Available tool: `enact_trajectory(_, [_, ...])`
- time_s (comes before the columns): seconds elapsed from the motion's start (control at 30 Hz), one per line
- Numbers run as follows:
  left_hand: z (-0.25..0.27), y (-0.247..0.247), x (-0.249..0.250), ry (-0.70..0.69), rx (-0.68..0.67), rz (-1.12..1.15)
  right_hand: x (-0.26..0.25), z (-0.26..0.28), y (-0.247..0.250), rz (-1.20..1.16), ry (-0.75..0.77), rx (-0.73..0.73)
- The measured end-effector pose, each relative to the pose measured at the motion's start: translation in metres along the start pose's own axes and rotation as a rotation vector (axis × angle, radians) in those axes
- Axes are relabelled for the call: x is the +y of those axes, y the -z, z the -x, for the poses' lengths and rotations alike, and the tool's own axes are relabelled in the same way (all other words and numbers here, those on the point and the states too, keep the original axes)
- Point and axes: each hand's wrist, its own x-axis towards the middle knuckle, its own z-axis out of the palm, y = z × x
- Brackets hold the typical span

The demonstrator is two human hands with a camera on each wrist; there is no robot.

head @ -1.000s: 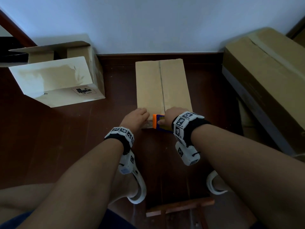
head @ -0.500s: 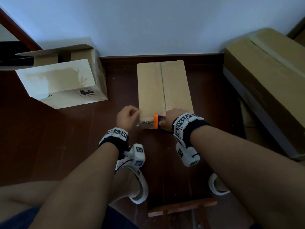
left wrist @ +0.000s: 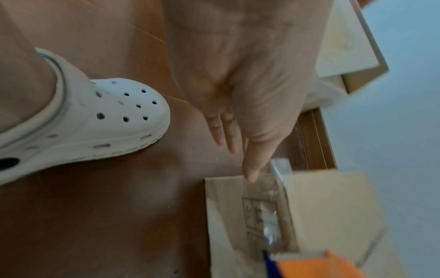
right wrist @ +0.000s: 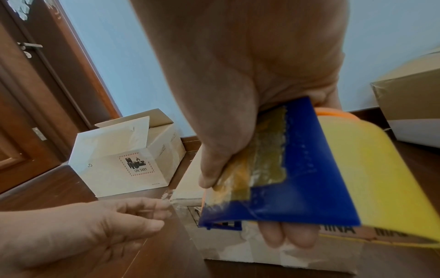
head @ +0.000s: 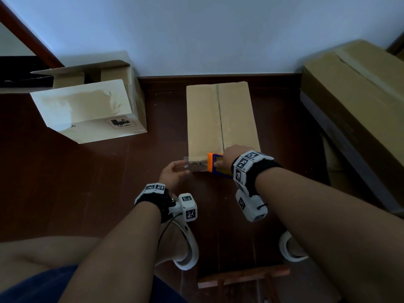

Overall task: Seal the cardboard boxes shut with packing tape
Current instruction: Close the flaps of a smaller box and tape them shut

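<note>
Tape (head: 193, 165) start is in hand — right hand (head: 229, 156) grips dispenser (head: 216, 165) at closed floor box's (head: 220, 119) near end, left hand (head: 172, 174) fingers apart beside the free end; next, press it down.

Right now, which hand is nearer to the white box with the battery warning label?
Left. The left hand hovers over the floor between the white box and the brown box; the right hand grips the tape dispenser farther away.
</note>
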Motion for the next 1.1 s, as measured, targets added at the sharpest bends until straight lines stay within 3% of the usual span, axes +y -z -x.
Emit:
enact_trajectory(0.1, [-0.002,-0.008,0.001,-0.135,0.185,-0.312,0.000,0.000,-0.001,0.012,0.000,0.010])
enact_trajectory(0.2, [-0.005,-0.012,0.011,-0.388,0.302,-0.693,0.001,0.001,0.000,0.013,-0.002,0.002])
enact_trajectory(0.3, [-0.008,-0.012,0.026,-0.693,0.221,-0.987,0.002,0.002,-0.001,0.018,0.001,0.016])
enact_trajectory(0.37, [-0.014,-0.011,0.031,-0.782,0.180,-1.118,0.002,0.001,-0.001,0.013,-0.002,0.014])
enact_trajectory(0.73, [-0.031,0.008,0.050,-0.843,-0.042,-1.329,0.003,0.000,-0.001,0.016,0.005,0.007])
enact_trajectory(0.9, [-0.030,0.017,0.047,-0.725,-0.013,-1.347,0.003,0.000,-0.001,-0.007,-0.014,-0.028])
enact_trajectory(1.0, [-0.030,0.035,0.043,-0.593,0.073,-1.190,0.004,0.000,0.001,-0.009,-0.008,-0.032])
enact_trajectory(1.1, [-0.025,0.041,0.031,-0.371,0.167,-0.776,0.003,0.000,0.000,0.002,0.002,-0.028])
